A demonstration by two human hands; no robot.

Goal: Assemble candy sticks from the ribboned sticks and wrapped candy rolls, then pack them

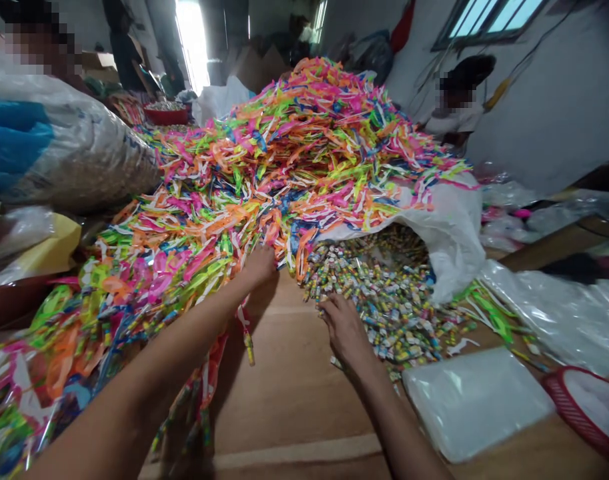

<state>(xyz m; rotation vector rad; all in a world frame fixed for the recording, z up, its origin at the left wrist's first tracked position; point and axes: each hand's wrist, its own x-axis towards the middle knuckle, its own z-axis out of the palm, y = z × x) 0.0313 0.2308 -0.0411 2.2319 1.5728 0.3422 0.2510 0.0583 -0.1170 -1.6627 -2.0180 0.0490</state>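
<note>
A heap of bright plastic toys is filling the upper middle of the frame and spreading down the left side, covering much of the table. A plump sack is leaning in at the upper left, its contents not showing. At the right of centre a white bag is lying open, with small rolls spilling from its mouth. A red tub, upper left, is holding small pale pieces; a red basket, lower right, is holding something white. Clear bags are lying flat beside it. At centre, the left hand is reaching into the heap's near edge, its fingers partly hidden, so its grip I cannot tell. The right hand is touching the rolls with bent fingertips; whether it is pinching one I cannot tell. The step seems to be picking from both piles at once; the next move appears to be calling for separating single pieces cleanly.
</note>
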